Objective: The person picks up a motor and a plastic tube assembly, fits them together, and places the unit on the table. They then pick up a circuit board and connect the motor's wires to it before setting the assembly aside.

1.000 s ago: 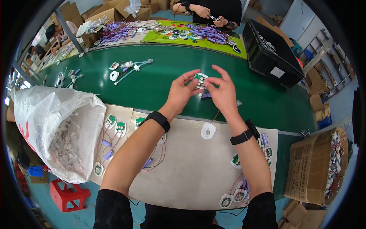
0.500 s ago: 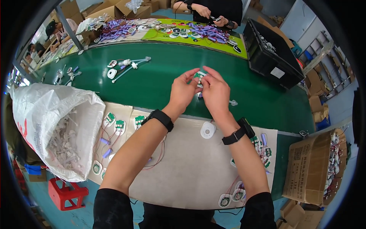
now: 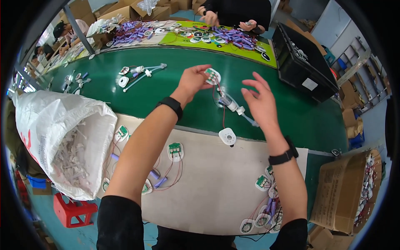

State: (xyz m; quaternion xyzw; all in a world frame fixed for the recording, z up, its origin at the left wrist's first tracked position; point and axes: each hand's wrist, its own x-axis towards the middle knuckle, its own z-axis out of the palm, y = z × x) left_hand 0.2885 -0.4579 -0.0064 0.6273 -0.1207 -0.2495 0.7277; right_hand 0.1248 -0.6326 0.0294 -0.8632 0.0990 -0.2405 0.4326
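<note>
My left hand (image 3: 194, 81) pinches the edge of a white oval cover with a green circuit board (image 3: 213, 76) above the green table. Red and dark wires run down from that board. Just below it a clear tube with a white fitting (image 3: 231, 103) lies slantwise on the green surface, its thin end close to my right hand. My right hand (image 3: 261, 99) is apart from the board, fingers spread, holding nothing. A white round cover with a central hole (image 3: 227, 136) rests at the beige mat's far edge, a red wire reaching toward it.
Wired boards lie on the mat (image 3: 200, 187) at left and right. A white sack (image 3: 62, 125) of clear plastic parts stands left, a cardboard box (image 3: 339, 191) right. Across the green table (image 3: 175, 100) are a black crate (image 3: 306, 62), purple cells (image 3: 237, 38) and another person's hands (image 3: 210, 18).
My hands have parted: the right one let go of the board and moved right with fingers spread, while the left keeps it. The clear tube, mostly hidden before, now shows. The white round cover tilted slightly.
</note>
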